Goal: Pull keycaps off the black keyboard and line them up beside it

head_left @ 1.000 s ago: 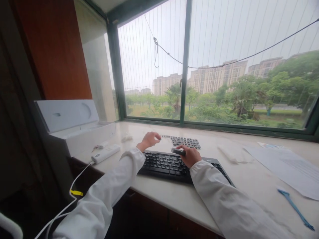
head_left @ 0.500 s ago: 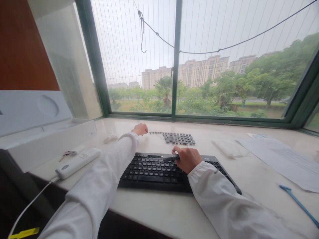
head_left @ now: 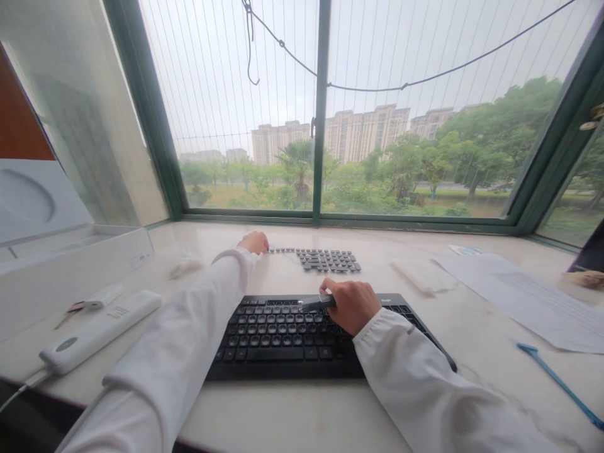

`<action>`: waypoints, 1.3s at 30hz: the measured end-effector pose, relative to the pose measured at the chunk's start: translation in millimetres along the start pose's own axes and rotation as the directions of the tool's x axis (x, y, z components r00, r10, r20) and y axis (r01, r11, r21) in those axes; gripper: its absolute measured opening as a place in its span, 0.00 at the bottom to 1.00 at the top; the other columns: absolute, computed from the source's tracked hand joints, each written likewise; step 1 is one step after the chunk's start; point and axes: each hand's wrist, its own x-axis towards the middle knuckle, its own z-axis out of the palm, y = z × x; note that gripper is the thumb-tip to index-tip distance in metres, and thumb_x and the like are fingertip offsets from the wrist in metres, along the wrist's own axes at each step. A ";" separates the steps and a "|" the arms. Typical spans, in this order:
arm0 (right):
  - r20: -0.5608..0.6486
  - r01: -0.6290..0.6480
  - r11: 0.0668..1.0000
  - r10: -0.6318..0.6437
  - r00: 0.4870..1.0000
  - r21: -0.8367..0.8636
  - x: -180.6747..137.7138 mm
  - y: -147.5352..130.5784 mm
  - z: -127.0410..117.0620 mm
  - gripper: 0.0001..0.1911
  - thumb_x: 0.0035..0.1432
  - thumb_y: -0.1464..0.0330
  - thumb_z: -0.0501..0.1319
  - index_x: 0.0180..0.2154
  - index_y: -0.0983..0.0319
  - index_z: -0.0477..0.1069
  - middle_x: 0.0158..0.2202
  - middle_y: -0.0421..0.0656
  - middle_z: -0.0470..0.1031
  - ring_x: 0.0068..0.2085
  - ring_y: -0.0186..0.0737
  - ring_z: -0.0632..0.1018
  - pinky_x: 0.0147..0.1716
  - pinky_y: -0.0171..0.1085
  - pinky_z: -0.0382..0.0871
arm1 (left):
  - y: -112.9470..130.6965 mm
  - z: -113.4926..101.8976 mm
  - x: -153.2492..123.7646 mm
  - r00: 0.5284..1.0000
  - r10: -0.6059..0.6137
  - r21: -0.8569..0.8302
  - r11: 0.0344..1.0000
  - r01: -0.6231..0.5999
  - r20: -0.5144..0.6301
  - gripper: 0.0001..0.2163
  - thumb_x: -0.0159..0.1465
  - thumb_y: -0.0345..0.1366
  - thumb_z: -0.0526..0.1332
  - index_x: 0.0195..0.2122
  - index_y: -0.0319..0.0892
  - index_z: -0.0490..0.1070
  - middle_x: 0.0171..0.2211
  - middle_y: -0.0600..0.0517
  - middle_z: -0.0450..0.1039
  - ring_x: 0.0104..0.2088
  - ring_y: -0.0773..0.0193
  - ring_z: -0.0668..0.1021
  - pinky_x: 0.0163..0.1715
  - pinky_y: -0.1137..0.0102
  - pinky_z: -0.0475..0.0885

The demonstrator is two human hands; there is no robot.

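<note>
- Left hand (head_left: 255, 242) curled narrow, touching loose keycaps (head_left: 325, 259); contents unclear.
- Right hand (head_left: 352, 305) grips dark tool (head_left: 317, 304) over keyboard (head_left: 302, 333).
- Risk: left sleeve could sweep keycaps off the sill (head_left: 292, 415).

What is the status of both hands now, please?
Left hand at loose keycaps, grip unclear. Right hand holds dark tool over keyboard. Nothing in the way.

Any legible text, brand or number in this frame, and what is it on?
None can be read.
Black keyboard: key legends too small.
Loose keycaps: legends too small.
White box: small label blurred.
White device: marking blurred.
Paper sheet: print too faint.
</note>
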 end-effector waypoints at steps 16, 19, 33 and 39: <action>-0.037 0.035 0.999 -0.036 0.999 -0.020 0.6 4.7 1.6 0.10 0.54 0.67 0.53 0.38 0.55 0.70 0.28 0.42 0.76 0.28 0.41 0.75 0.26 0.35 0.53 | -0.4 -5.6 -7.4 1.000 0.019 -0.048 0.999 -0.020 -0.022 0.18 0.49 0.34 0.67 0.42 0.46 0.74 0.42 0.50 0.76 0.26 0.70 0.78 0.33 0.76 0.71; -0.046 0.035 0.999 -0.036 0.998 -0.016 0.8 6.0 0.4 0.10 0.55 0.67 0.53 0.38 0.55 0.70 0.28 0.42 0.76 0.28 0.40 0.75 0.26 0.35 0.54 | 2.4 -14.5 -17.4 0.999 0.019 -0.045 0.999 -0.021 -0.039 0.15 0.49 0.32 0.67 0.39 0.46 0.74 0.42 0.51 0.76 0.25 0.70 0.78 0.34 0.74 0.72; -0.115 0.037 0.999 -0.033 0.993 0.029 -4.5 7.5 -10.7 0.13 0.59 0.60 0.51 0.38 0.55 0.72 0.30 0.44 0.76 0.31 0.43 0.76 0.29 0.36 0.59 | 65.5 -55.4 -156.4 0.966 0.114 -0.005 0.993 -0.118 -0.232 0.07 0.55 0.39 0.61 0.34 0.49 0.77 0.37 0.54 0.77 0.38 0.64 0.77 0.39 0.74 0.69; -0.115 0.024 0.999 -0.019 0.993 0.048 -4.6 11.0 -7.0 0.14 0.58 0.60 0.52 0.38 0.57 0.73 0.31 0.46 0.77 0.33 0.43 0.76 0.30 0.36 0.61 | 71.3 -21.7 -229.3 0.929 0.096 -0.027 0.993 -0.113 -0.357 0.12 0.61 0.40 0.55 0.36 0.45 0.77 0.37 0.48 0.77 0.39 0.61 0.76 0.42 0.72 0.68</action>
